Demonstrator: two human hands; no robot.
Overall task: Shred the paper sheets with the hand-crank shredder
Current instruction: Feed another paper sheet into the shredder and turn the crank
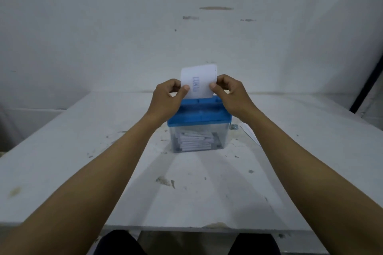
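Left hand and right hand each pinch 1 side edge of the sheet, keeping it upright and taut between them for entry into the shredder slot just below the fingertips.

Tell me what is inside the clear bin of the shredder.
Through the clear bin wall, a heap of white paper strips shows. The blue lid covers the top, so the cutters cannot be seen.

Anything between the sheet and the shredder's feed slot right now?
Nothing visible. The left hand and right hand pinch the paper sheet by its side edges, right over the shredder's blue lid; its lower edge meets the lid with no object between. The left hand hides the lid's left end.
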